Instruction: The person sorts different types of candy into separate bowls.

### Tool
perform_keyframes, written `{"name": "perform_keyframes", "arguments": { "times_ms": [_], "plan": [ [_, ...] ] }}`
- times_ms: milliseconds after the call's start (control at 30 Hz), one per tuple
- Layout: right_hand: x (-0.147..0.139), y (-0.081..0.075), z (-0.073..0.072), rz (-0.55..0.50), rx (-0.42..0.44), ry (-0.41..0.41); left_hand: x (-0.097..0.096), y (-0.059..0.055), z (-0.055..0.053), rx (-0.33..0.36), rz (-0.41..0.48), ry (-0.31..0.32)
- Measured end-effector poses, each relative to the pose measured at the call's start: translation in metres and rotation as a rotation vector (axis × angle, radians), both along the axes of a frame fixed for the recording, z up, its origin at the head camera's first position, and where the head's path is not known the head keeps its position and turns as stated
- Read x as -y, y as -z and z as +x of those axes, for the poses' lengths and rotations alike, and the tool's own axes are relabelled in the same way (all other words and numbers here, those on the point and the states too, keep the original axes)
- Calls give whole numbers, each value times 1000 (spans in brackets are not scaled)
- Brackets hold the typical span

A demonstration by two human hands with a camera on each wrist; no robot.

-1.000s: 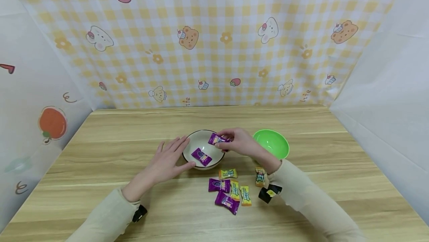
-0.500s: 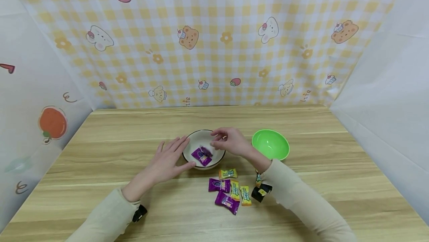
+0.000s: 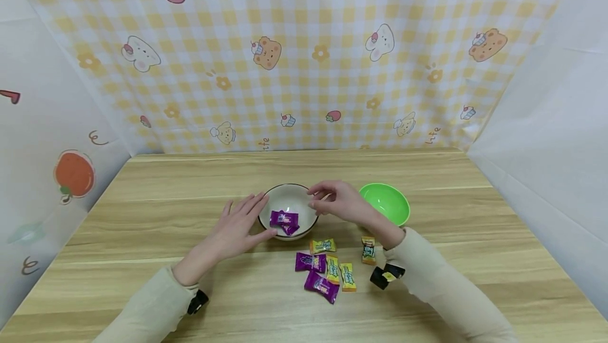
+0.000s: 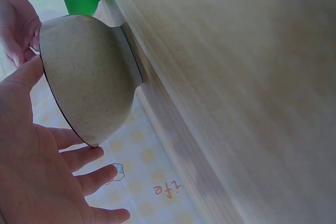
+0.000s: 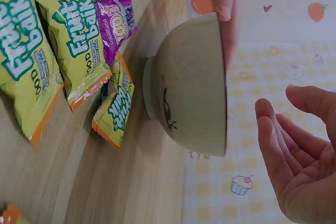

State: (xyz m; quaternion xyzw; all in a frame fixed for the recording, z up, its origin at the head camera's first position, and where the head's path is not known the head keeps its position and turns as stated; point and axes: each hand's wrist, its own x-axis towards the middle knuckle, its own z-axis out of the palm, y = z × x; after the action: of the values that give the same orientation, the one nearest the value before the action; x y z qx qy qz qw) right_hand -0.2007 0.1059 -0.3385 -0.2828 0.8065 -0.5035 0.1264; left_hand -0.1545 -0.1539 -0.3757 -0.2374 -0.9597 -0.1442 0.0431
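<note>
A white bowl with a dark rim stands mid-table. Inside it, one purple-wrapped candy lies across another. My left hand rests at the bowl's left rim with fingers spread, thumb and fingertips touching the edge, as the left wrist view confirms. Over the right rim hovers my right hand, its thumb and fingers apart. Nothing is between them in the right wrist view, where the hand sits beside the bowl's mouth.
A green bowl stands at the right, partly behind the right forearm. In front of the white bowl lie purple candies and several yellow candies. One orange-ended candy lies nearer the right wrist.
My right hand released a purple candy, which dropped into the white bowl onto the first one. That hand then moved slightly right. The left hand stayed put.
</note>
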Motion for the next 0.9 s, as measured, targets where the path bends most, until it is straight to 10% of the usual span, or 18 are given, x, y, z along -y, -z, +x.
{"name": "perform_keyframes", "arguments": {
  "times_ms": [500, 900],
  "plan": [
    [-30, -4, 18, -14, 142, -117, 0, 0, 1, -2, -10, 0],
    [-39, 22, 27, -38, 295, -170, 0, 0, 1, 0, -12, -1]
  ]
}}
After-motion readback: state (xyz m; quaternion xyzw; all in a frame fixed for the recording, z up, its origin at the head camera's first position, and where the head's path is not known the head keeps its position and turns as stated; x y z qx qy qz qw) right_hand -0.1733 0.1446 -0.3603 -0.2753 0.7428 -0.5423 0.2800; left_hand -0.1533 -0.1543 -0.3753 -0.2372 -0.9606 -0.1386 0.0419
